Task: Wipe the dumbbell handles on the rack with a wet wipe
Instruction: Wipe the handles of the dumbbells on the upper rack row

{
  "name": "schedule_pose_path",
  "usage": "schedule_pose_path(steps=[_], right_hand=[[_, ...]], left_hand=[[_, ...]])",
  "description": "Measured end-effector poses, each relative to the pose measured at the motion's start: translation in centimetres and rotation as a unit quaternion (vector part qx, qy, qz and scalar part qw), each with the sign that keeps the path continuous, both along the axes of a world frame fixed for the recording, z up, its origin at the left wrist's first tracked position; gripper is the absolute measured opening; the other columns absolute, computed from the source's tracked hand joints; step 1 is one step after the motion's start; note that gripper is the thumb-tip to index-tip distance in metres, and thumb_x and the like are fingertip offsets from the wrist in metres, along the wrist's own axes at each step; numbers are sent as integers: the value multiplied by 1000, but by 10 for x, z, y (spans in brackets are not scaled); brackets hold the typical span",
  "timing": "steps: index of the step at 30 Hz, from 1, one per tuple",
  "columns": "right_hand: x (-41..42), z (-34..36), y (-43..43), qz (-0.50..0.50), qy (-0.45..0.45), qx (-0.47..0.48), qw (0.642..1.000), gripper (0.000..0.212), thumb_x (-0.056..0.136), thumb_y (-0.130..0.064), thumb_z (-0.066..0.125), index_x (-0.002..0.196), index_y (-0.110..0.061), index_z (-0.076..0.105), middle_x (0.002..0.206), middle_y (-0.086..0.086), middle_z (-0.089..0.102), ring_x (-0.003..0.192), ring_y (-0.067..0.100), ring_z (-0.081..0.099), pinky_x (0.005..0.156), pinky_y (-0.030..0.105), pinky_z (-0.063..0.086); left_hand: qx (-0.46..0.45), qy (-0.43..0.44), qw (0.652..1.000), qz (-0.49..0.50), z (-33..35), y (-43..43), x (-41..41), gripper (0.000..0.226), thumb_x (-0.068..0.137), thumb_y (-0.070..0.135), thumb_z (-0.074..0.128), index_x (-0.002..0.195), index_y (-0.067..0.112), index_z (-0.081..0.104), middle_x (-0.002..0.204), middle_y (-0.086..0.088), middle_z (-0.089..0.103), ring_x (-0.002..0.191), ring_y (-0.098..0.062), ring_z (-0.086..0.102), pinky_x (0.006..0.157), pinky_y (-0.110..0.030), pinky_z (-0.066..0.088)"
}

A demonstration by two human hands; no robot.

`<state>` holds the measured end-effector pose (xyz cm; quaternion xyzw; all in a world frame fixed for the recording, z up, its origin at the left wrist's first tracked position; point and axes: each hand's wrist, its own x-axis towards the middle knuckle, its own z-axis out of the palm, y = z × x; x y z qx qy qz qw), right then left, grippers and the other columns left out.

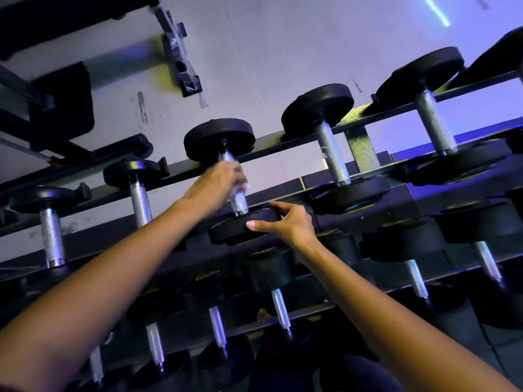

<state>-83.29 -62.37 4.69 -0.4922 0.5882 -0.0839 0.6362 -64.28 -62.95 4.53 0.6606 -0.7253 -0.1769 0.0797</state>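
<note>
Left hand [219, 179], blurred, wraps wipe [247, 187] round dumbbell handle [239, 200]. Right hand [293, 224], at 4 o'clock from it, pinches weight head [235, 229] rim between thumb and fingers.

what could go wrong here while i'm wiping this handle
1. The right hand holds only the edge of the dumbbell. Hard rubbing might roll it on the rack and pinch those fingers.
2. Only a small bit of wet wipe shows beside the left hand, so it may bunch and leave parts of the handle unwiped.
</note>
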Motion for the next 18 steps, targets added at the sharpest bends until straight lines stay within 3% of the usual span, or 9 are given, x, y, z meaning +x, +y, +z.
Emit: schedule_pose_path(steps=[4, 8, 10, 14, 16, 18], right_hand=[[1, 1, -1, 1, -7, 7, 1000, 84, 51, -34, 90, 126, -12, 59, 125, 3, 61, 117, 16, 54, 104, 34, 42], [2, 0, -1, -1, -6, 5, 1000, 84, 49, -33, 90, 124, -10, 60, 124, 5, 62, 116, 16, 55, 104, 34, 43], [2, -1, 0, -7, -11, 10, 1000, 84, 48, -32, 90, 123, -10, 61, 123, 5, 62, 113, 14, 55, 104, 33, 43], [3, 0, 2, -11, -23, 4, 1000, 86, 45, -33, 90, 123, -10, 61, 120, 6, 63, 112, 15, 57, 104, 33, 44], [3, 1, 3, -16, -26, 0, 1000, 97, 34, -42, 86, 122, -10, 61, 120, 6, 64, 113, 15, 58, 104, 35, 44], [2, 0, 2, -14, -26, 3, 1000, 97, 34, -41, 87, 122, -9, 61, 120, 6, 64, 113, 16, 58, 103, 35, 44]], left_hand=[[-103, 107, 967, 206, -9, 9, -2, 11, 81, 12, 69, 89, 5, 73, 97, -6, 62, 91, -23, 56, 83, -29, 43], [-34, 221, 953, 207, -9, 48, -17, 7, 75, 11, 74, 80, 7, 74, 88, 3, 60, 78, -3, 58, 72, -11, 42], [-50, 238, 939, 241, -8, 34, -9, 8, 76, 11, 74, 81, 5, 73, 87, 2, 58, 73, -2, 57, 69, -8, 43], [-138, 314, 856, 387, -14, 9, -6, 9, 76, 9, 73, 84, 9, 71, 88, 0, 58, 75, -1, 56, 69, -11, 45], [-116, 359, 822, 427, -18, 26, -17, 10, 75, 4, 73, 80, 11, 68, 84, -2, 64, 69, -3, 59, 67, -17, 49], [-35, 407, 799, 442, -15, 50, -27, 14, 76, 0, 71, 74, 12, 64, 69, 5, 67, 59, -1, 61, 60, -16, 52]])
